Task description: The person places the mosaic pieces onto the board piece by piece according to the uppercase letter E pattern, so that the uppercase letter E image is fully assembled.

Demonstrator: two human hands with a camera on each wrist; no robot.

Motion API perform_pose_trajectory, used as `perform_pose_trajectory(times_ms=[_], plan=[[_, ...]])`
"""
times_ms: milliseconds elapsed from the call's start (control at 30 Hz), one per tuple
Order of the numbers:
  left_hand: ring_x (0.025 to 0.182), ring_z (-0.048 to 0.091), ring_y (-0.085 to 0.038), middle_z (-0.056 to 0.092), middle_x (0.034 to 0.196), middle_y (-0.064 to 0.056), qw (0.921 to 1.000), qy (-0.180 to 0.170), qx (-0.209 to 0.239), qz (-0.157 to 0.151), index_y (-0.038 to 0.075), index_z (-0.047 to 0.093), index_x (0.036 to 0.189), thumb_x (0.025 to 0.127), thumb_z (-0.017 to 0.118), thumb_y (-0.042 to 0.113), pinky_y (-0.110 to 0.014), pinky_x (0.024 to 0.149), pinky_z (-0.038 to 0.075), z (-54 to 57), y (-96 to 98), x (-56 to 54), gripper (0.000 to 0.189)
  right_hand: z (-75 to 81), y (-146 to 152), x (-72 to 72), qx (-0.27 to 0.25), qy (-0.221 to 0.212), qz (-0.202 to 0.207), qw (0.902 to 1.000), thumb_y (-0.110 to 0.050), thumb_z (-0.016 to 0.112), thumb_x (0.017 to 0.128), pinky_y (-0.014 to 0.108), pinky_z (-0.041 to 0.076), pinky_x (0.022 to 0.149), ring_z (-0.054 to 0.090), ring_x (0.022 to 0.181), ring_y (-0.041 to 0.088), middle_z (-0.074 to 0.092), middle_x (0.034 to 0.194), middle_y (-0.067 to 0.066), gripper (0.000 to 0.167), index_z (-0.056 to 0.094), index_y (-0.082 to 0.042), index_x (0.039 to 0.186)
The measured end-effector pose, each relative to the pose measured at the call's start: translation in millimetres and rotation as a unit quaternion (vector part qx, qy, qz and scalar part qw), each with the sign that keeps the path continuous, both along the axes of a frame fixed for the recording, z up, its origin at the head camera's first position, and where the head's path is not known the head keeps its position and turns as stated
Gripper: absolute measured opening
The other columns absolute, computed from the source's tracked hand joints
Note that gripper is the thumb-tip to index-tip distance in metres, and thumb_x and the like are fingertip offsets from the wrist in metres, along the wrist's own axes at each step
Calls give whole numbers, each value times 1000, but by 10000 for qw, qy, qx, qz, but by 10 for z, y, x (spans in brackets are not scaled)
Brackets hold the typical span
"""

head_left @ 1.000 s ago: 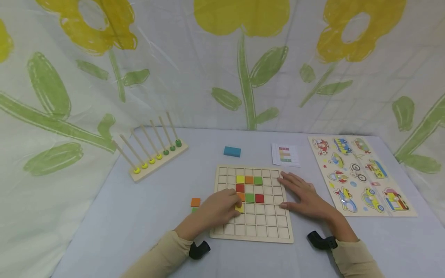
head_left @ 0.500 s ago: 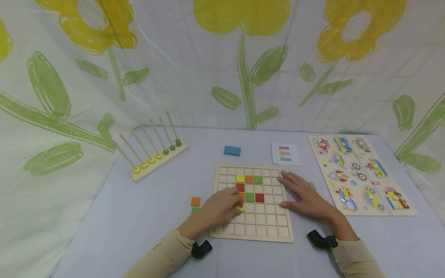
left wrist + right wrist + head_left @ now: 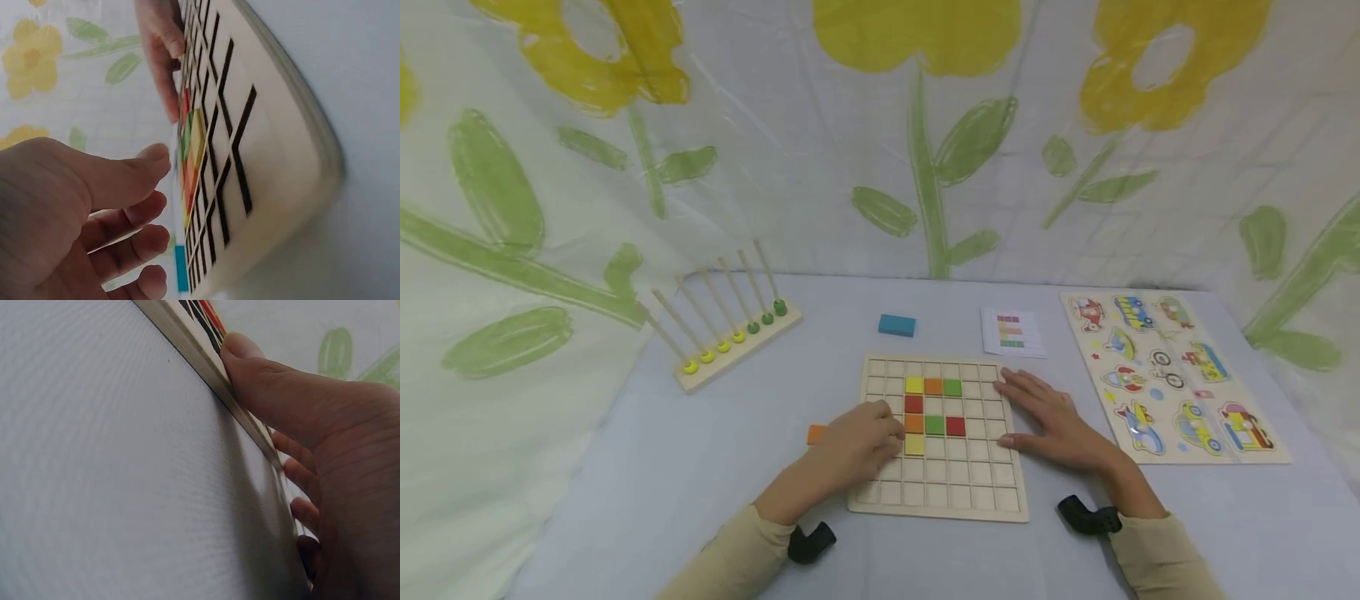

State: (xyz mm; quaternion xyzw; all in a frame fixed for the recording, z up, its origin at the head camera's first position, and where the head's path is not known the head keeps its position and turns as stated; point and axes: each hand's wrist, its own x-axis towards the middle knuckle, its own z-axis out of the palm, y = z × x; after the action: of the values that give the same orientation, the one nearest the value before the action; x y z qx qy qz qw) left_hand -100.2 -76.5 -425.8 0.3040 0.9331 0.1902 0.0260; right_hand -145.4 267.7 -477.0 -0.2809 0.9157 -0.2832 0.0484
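A wooden grid board point(image 3: 958, 497) lies on the table with several coloured square tiles in its cells. The lowest of them is a yellow tile point(image 3: 914, 445), below an orange tile point(image 3: 913, 423). My left hand point(image 3: 852, 446) hovers over the board's left part, just left of these tiles. In the left wrist view its thumb and fingers are apart, loosely bent, with nothing between them. My right hand point(image 3: 1051, 421) rests on the board's right edge, thumb and fingers spread. A loose orange tile point(image 3: 816, 434) lies on the table, partly hidden by my left hand.
Behind the board are a blue block point(image 3: 897, 325) and a printed pattern card point(image 3: 1012, 333). A wooden bead rack with upright rods point(image 3: 741, 346) stands at the back left. To the right lies a vehicle puzzle board point(image 3: 1172, 379).
My left hand has let go of the yellow tile and drawn back to the left, leaving that tile in its cell. The right hand keeps its place on the board's edge.
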Motion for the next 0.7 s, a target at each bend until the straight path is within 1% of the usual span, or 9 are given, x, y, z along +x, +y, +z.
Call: perform_pose_trajectory(times_ms=[67, 133, 200, 267, 333, 433, 500, 633, 700], plan=[[83, 51, -8, 58, 93, 7, 9995, 90, 40, 295, 15, 70, 101, 90, 66, 16, -22, 70, 47, 24, -159, 86, 12, -11, -12, -1, 4, -10, 25, 10000, -48, 70, 83, 54, 21, 99, 16, 145, 30, 25, 157, 2, 79, 35, -22, 149], [84, 53, -7, 59, 93, 8, 9969, 151, 34, 766, 16, 70, 100, 88, 68, 16, -24, 71, 48, 45, -310, 190, 12, -10, -11, -2, 69, -45, 22, 10000, -49, 69, 83, 57, 21, 100, 15, 145, 31, 24, 158, 2, 79, 34, -22, 149], [81, 52, -6, 59, 92, 7, 9916, 110, 30, 1285, 16, 69, 98, 86, 71, 17, -25, 68, 47, 51, -422, 292, 12, 3, 7, -1, 151, -79, -63, 9998, -50, 68, 83, 59, 20, 101, 14, 146, 30, 23, 158, 1, 80, 33, -23, 149], [79, 51, -6, 59, 91, 6, 9839, -16, 69, 1787, 15, 68, 98, 83, 74, 19, -25, 66, 46, 43, -505, 405, 17, 27, 13, -5, 218, -128, -143, 9996, -51, 68, 82, 60, 19, 102, 14, 146, 29, 22, 158, -1, 80, 33, -24, 149], [78, 50, -6, 59, 91, 5, 9747, -204, 122, 2222, 14, 67, 101, 81, 76, 21, -26, 66, 46, 5, -544, 517, 23, 56, 23, -6, 230, -155, -176, 9995, -51, 69, 82, 60, 19, 102, 13, 146, 29, 22, 158, -1, 81, 33, -24, 149], [81, 51, -8, 58, 95, 3, 9606, -431, 210, 2737, 13, 64, 107, 78, 78, 23, -29, 70, 48, -90, -555, 674, 34, 73, 27, -11, 157, -170, -132, 9996, -49, 70, 82, 59, 20, 101, 13, 146, 30, 22, 158, 0, 80, 33, -23, 149], [85, 53, -11, 58, 98, 1, 9471, -627, 290, 3135, 12, 62, 112, 78, 79, 26, -31, 73, 49, -146, -535, 754, 40, 67, 20, -11, 88, -166, -85, 9998, -47, 70, 82, 59, 20, 100, 13, 146, 31, 23, 158, 2, 80, 34, -22, 149], [90, 52, -17, 55, 105, -5, 9210, -895, 534, 3753, 7, 57, 119, 79, 78, 28, -34, 76, 50, -194, -482, 830, 50, 38, -2, -10, 80, -153, -89, 9998, -47, 70, 82, 58, 20, 99, 13, 146, 31, 23, 158, 2, 80, 34, -22, 149], [90, 51, -18, 52, 106, -7, 9126, -921, 680, 3925, 5, 57, 119, 80, 77, 28, -36, 77, 49, -205, -478, 840, 49, 32, -14, -14, 88, -150, -90, 9998, -47, 70, 82, 57, 21, 98, 14, 146, 31, 23, 158, 2, 80, 34, -22, 149]])
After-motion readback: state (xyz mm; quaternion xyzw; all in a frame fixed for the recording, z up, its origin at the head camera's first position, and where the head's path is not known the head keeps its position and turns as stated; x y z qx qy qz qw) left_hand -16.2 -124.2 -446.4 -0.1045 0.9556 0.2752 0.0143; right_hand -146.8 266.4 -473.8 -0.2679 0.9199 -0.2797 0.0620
